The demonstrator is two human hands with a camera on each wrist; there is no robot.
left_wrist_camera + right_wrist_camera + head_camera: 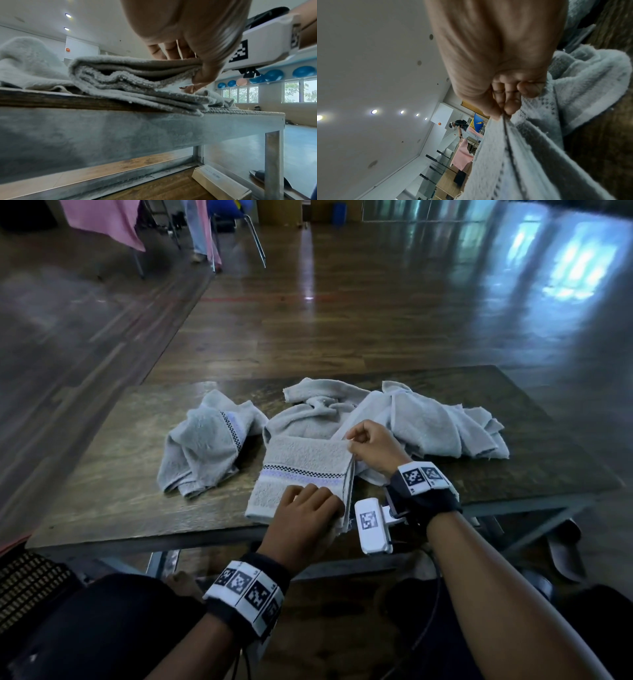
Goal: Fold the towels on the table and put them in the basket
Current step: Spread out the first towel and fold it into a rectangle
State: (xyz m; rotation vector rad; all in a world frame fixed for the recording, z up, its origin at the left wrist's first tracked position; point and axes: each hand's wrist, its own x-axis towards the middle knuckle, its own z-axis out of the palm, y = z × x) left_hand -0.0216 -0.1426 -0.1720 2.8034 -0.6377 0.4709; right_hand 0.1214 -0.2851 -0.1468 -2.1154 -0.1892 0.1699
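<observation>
- Surface of dark wood on a metal frame, carrying all the towels; no basket identifiable in any view.
- Loose towels: three counted in the head view, all grey terry. One crumpled heap far right, one bunched towel at the middle back, one rumpled towel with a checked band at the left.
- Folded towel: one, lying at the near edge of the surface, checked band and pale stripe across it, stacked layers showing in the left wrist view.
- Handling, as a judgement: soft, limp and light, not fragile or slippery; likely to sag and spring open unless pinned. Best taken at corners or along a hemmed edge, with layers gripped together for lifting.
- Left hand: lying on the near right corner of the folded towel, fingers on top and thumb against the stacked edge, clamping the layers.
- Right hand: fingers curled, thumb and forefinger pinching the far right corner of the same towel, raised slightly off the stack.
</observation>
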